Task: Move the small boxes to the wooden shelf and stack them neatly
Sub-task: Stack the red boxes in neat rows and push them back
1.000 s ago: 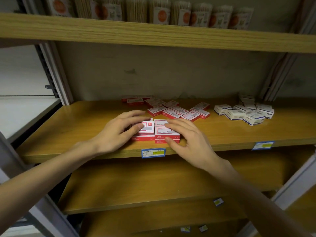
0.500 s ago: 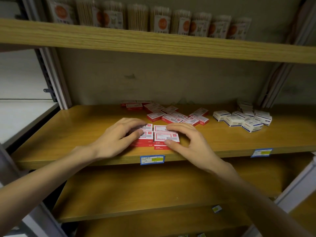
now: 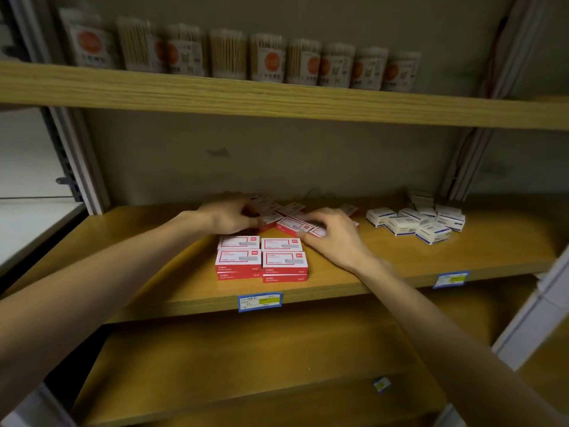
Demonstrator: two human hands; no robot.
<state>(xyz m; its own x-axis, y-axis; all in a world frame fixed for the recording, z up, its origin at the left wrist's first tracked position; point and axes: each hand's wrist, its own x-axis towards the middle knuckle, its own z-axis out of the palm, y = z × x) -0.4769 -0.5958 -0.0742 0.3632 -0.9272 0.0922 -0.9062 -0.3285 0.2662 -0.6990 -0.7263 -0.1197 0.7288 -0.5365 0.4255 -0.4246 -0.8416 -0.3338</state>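
Small red-and-white boxes sit in two lots on the middle wooden shelf (image 3: 123, 241). Near the front edge, a tidy block (image 3: 261, 258): four piles in a two-by-two square, sides flush; the two front piles show two boxes each, height of the back pair not readable. Behind it, toward the back wall, a loose scatter of red boxes (image 3: 289, 217) lying flat at odd angles, some overlapping. Both hands are in that scatter. Left hand (image 3: 226, 215) has fingers curled in around boxes at the pile's left end; blur hides whether it grips one or only rakes them together. Right hand (image 3: 331, 234) is arched over the pile's right end, fingertips and thumb pinching a red box (image 3: 317, 230) at the near edge. Judgement: roughly the first part is done, a neat base squared up; most of the red stock is not yet stacked. Off to the right, well apart, a heap of white boxes with blue bands (image 3: 415, 223), untouched and jumbled; likely also left to do. Blue price tag (image 3: 260, 301) on the shelf lip just below the block. Upper shelf holds a row of cotton swab tubs (image 3: 271, 61).
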